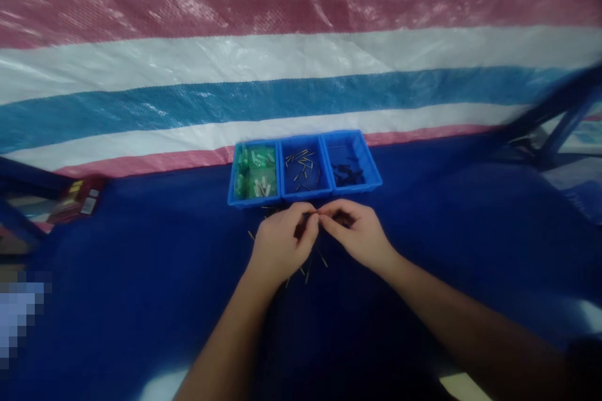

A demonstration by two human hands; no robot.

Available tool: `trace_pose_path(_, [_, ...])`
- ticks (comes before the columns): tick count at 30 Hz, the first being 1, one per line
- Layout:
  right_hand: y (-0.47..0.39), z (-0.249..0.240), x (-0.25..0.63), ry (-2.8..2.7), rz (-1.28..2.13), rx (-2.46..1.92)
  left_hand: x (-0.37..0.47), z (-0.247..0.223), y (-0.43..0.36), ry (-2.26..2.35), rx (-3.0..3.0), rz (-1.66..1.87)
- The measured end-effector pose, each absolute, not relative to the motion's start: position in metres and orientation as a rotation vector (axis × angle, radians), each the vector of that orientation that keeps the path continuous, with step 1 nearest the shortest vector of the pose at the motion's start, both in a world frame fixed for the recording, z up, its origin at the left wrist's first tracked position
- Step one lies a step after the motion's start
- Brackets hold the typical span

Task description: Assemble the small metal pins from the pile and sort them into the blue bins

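My left hand (285,240) and my right hand (358,232) meet fingertip to fingertip just in front of three blue bins. Both are closed in a pinch; whatever sits between the fingertips is too small and hidden to name. Below and around my left hand, several thin brass-tipped pieces (307,270) lie scattered on the dark blue surface. Similar thin pieces (305,163) rest in the middle bin (306,195). Small clear and whitish parts (262,187) lie in the green-lined left bin (254,203). Dark small parts (347,174) are in the right bin (358,188).
Behind the bins rises a striped plastic sheet (301,94) in red, white and blue. A dark red package (81,199) lies at the far left, near a dark frame bar (26,178). Another dark frame (555,106) stands at the right. The dark blue table surface (141,276) spreads around my arms.
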State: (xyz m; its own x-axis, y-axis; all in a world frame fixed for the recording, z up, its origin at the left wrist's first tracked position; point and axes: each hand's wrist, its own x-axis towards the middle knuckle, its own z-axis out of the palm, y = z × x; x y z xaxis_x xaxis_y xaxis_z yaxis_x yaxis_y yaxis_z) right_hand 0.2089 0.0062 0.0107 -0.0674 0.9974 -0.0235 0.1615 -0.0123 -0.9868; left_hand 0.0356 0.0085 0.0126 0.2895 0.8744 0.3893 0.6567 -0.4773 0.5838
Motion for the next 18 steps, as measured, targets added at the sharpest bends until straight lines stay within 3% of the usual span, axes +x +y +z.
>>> trace_pose_path(18, [0.0060, 0.0101, 0.2096, -1.372, 1.195, -1.300, 0.0358, 0.0142, 0.0082, 1.405, 2.244, 0.974])
